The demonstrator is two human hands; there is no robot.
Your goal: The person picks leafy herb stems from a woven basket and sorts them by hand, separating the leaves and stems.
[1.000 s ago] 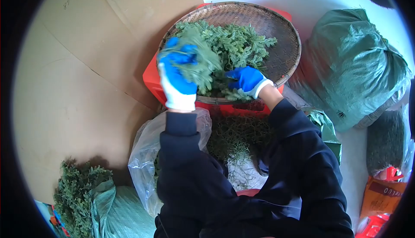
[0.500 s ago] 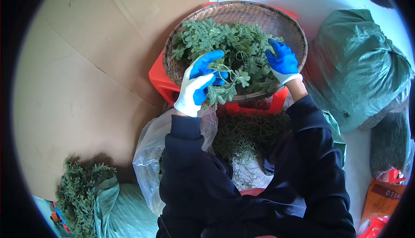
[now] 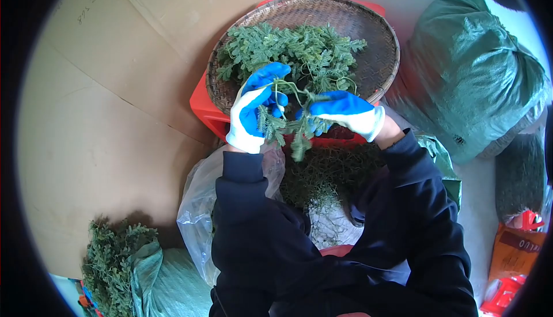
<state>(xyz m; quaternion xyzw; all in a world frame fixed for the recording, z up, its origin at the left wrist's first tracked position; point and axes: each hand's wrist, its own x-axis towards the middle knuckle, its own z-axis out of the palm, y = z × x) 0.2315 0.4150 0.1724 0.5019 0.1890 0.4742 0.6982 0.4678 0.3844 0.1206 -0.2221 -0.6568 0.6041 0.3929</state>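
Both hands wear white gloves with blue-coated palms and fingers. My left hand is closed on the stems of a leafy green sprig, near the front left rim of the basket. Coming in from the right, my right hand has its fingers closed on the sprig's leaves. The sprig hangs between the two hands, in front of the rim. Behind it, a heap of similar leafy stems lies in the round woven basket tray. My fingertips are partly hidden by leaves.
The basket rests on a red plastic stool. Beneath lies a pile of thin stems, beside a clear plastic bag. A large green sack stands right; another green sack with foliage lies lower left. Cardboard covers the left side.
My right hand has moved left and down from the heap's right side and closed on the sprig. My left hand still holds the stems. The view has shifted slightly.
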